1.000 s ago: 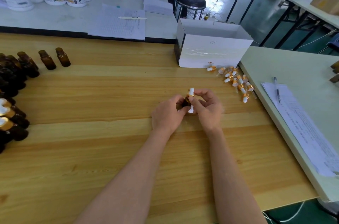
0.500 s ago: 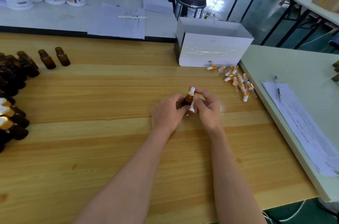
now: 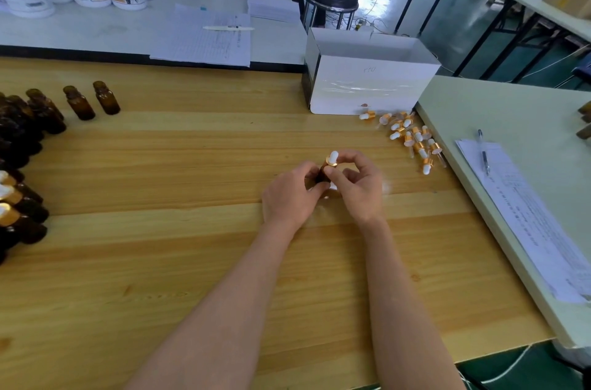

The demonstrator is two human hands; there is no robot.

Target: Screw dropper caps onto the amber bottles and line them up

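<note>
1. Holds the amber bottle (image 3: 322,174) in the left hand (image 3: 292,194), fingers curled round its body, right between the two hands and just above the wooden table (image 3: 192,261).
2. Pinches the dropper cap (image 3: 331,162) on the bottle's neck with thumb and forefinger of the right hand (image 3: 358,188), other fingers loosely curled.
3. Looks like mid-screwing: steady the bottle with the left hand and turn only the cap, for square seating on the threads.
4. Pinch the gold collar rather than the white bulb, probably soft and prone to slipping.
5. Stop at firm resistance, to avoid a crooked or stripped cap.
6. For lining up, reach well out past the left hand to the capped bottles (image 3: 19,213); for the next cap, to the loose caps (image 3: 412,138) just beyond the right hand.
</note>
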